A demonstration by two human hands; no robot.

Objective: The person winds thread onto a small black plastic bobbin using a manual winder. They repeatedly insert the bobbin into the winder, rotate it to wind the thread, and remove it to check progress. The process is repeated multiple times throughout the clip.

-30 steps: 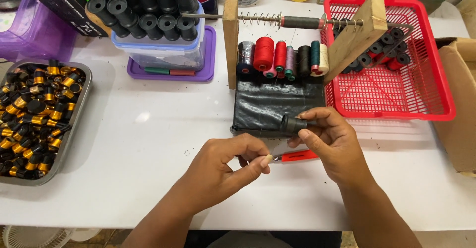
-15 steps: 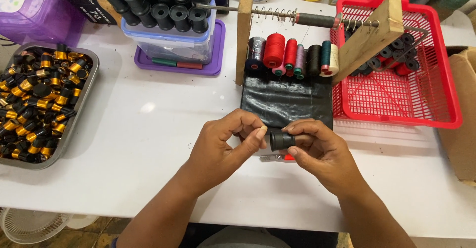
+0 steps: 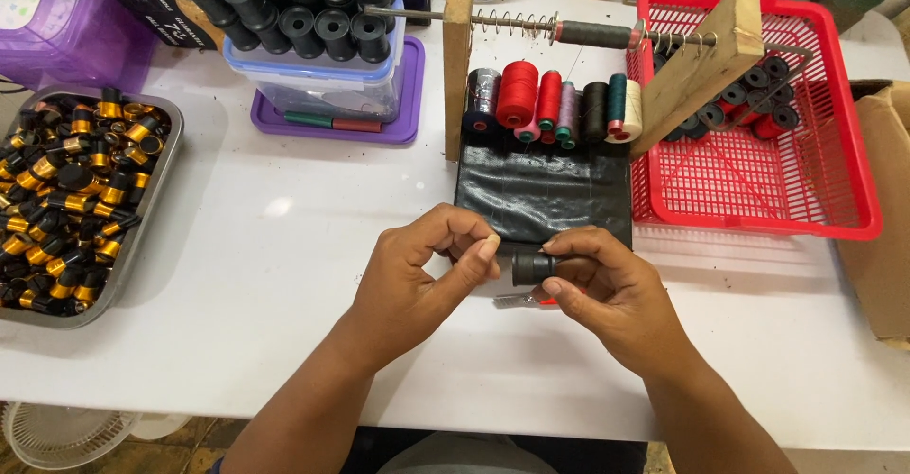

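The right hand [image 3: 607, 289] holds a small dark spool [image 3: 533, 267] near the front middle of the white surface [image 3: 284, 246]. Its fingers are curled around the spool, with the thumb under it and the other fingers on top. The spool lies on its side and its round end points to the left hand [image 3: 422, 275]. The left hand is just beside the spool. Its thumb and first finger are pinched together close to the spool's end, but what they pinch is too small to see. Under the right hand, a small tool with a red part [image 3: 526, 299] peeks out on the surface.

Just behind the hands lies a black plastic sheet [image 3: 542, 190]. Behind the sheet stands a wooden rack [image 3: 460, 57] with a metal rod and a spring across the top. In front of the rack is a row of thread spools [image 3: 555, 104] in black, red, pink, green and cream. To the right sits a red basket [image 3: 758, 199] with some dark spools in its far corner. To the left is a metal tray [image 3: 142, 237] full of black and gold spools. At the back stands a clear box of black spools [image 3: 303, 19] on a purple lid [image 3: 408, 104].
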